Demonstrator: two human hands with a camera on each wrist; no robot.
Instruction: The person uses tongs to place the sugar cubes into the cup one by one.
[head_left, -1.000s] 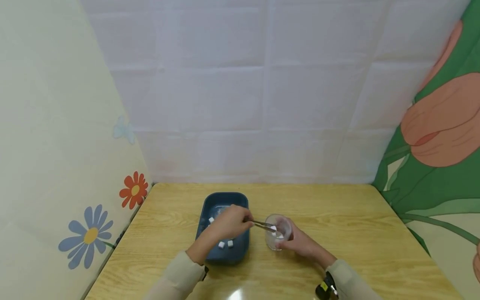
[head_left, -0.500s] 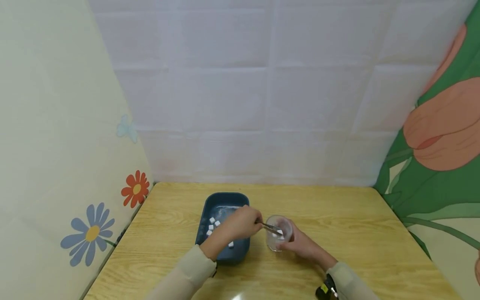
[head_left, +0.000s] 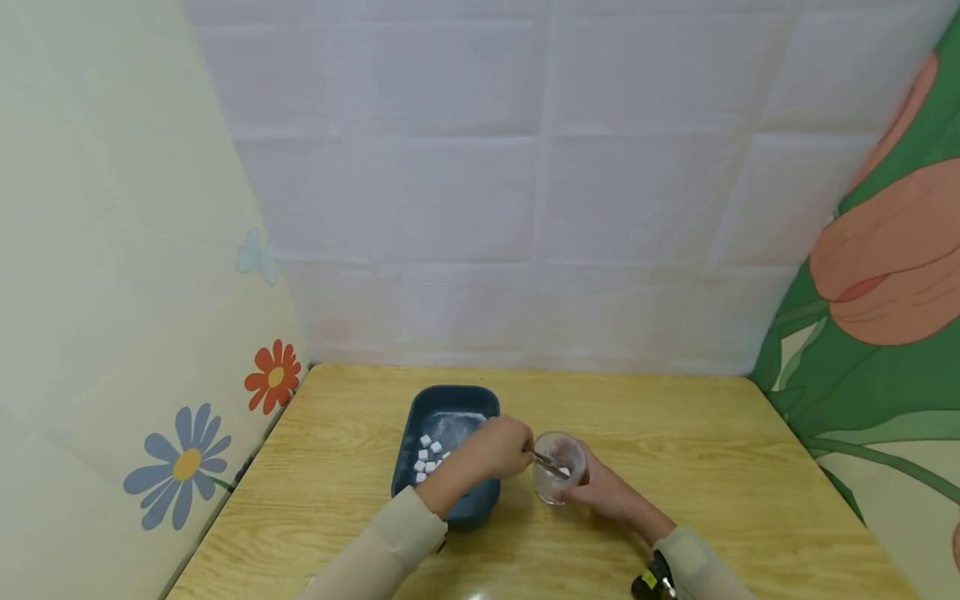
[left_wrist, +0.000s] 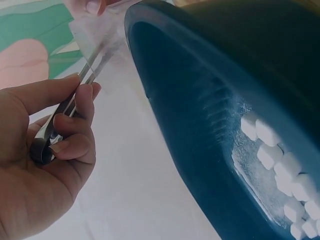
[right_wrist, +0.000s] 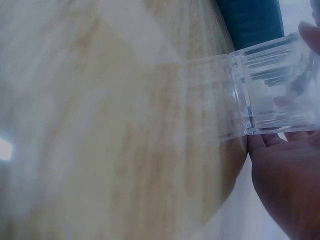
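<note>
At left on the wood-grain tabletop (head_left: 675,433), a dark blue rectangular tray (head_left: 450,400) holds white cubes (head_left: 423,455) near its left side. The left hand (head_left: 502,447), over the tray's right edge, has its grip closed round metal tweezers (head_left: 546,462), which slant into a clear cup (head_left: 547,485) just beside the tray (white shows near their tips; whether they pinch it, I cannot tell). Farthest right, the right hand (head_left: 600,489) curls its grip about the upright cup.

Cream left sleeve (head_left: 382,546), matching right sleeve (head_left: 696,565); black right-wrist device (head_left: 641,588) with yellow patch (head_left: 648,577).
</note>
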